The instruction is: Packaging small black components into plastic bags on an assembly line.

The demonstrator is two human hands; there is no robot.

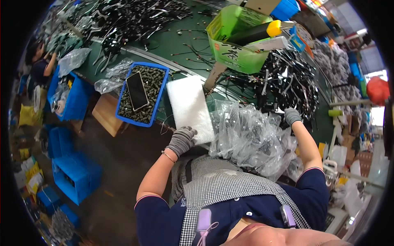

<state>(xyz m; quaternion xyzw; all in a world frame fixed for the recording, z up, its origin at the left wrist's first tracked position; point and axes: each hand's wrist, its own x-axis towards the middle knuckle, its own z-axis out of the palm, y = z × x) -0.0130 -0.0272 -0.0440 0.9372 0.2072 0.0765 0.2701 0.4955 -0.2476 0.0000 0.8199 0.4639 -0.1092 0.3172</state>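
Head view, nearest first: a checked apron (213, 184) over a dark top fills the lower middle. Both forearms rise from it toward a green table (172, 41).

Gloved in grey, the left hand (181, 139) rests with curled fingers on the near edge of a white foam pad (189, 107); whether it pinches the pad or just presses on it, I cannot tell. A thin bracelet (167, 156) circles that wrist.

Just right of the pad lies a heap of crumpled clear bags (248, 139), holding dark small parts, reaching to the person's lap. The right hand (292, 116), also gloved, sits at the far right edge of that heap, against a pile of black cables (287, 84); its fingers are bent, but the grip is hidden.

Left of the pad, a blue tray (142, 94) of small dark parts hangs over the table edge, with a phone (137, 91) lying on top. A wooden box (106, 115) stands below it, and blue crates (76, 176) sit on the floor.

Farther off, a green box (236, 51) holds a black tube with a yellow cap (274, 28). More cables (135, 18) cover the far table. At far left another person (39, 65) works.
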